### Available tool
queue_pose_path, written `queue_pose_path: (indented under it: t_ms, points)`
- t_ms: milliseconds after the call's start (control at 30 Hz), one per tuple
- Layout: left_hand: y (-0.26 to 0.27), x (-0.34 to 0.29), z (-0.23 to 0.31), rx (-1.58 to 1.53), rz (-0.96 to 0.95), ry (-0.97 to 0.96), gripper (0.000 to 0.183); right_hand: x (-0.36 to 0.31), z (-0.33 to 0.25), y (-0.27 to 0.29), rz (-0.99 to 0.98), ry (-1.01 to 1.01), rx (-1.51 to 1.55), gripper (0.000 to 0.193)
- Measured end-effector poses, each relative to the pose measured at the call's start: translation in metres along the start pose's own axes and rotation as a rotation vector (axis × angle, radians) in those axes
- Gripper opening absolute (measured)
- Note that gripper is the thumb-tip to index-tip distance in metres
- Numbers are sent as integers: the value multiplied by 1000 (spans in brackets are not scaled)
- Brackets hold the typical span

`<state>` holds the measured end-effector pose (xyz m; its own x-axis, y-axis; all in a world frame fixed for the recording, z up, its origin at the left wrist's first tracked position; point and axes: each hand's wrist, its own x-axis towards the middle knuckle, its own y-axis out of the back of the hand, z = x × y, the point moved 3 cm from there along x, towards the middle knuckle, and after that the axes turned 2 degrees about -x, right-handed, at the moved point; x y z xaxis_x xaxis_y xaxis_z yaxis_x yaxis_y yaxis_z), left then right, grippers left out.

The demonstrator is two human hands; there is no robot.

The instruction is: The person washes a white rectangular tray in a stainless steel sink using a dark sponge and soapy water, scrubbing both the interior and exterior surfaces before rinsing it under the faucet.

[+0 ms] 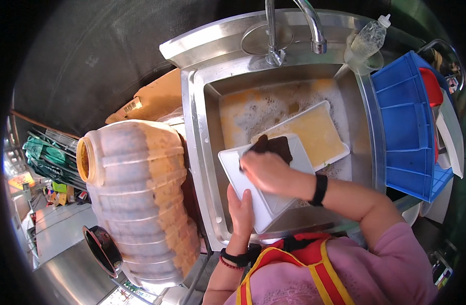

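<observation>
My left hand (240, 213) grips the near left edge of a white rectangular tray (267, 209), its thumb on the tray's surface. The tray is tilted above the soapy water. My right hand (266, 173) is closed on a dark brown cloth (281, 147) and presses it on the tray's face; the hand and cloth hide part of the tray. Behind it, a second white tray (317, 129) lies partly under the cloudy water, with yellowish water over its floor.
The steel sink (197, 147) holds foamy water, with a faucet (318, 46) over its far side. A clear squeeze bottle (369, 38) stands at the far right corner. A blue crate (403, 132) stands on the right, a large stained plastic barrel (134, 198) on the left.
</observation>
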<state>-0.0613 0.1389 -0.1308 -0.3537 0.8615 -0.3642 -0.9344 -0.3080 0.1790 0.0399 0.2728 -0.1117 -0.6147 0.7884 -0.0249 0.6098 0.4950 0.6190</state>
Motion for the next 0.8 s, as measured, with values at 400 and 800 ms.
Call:
queue_pose_path:
  t_ms: [400, 800]
  points:
    - [13, 18, 16, -412, -244, 302, 44, -81, 250, 16, 48, -724, -115, 30]
    - [0, 40, 36, -308, -259, 442, 40, -133, 262, -17, -135, -573, -357, 29]
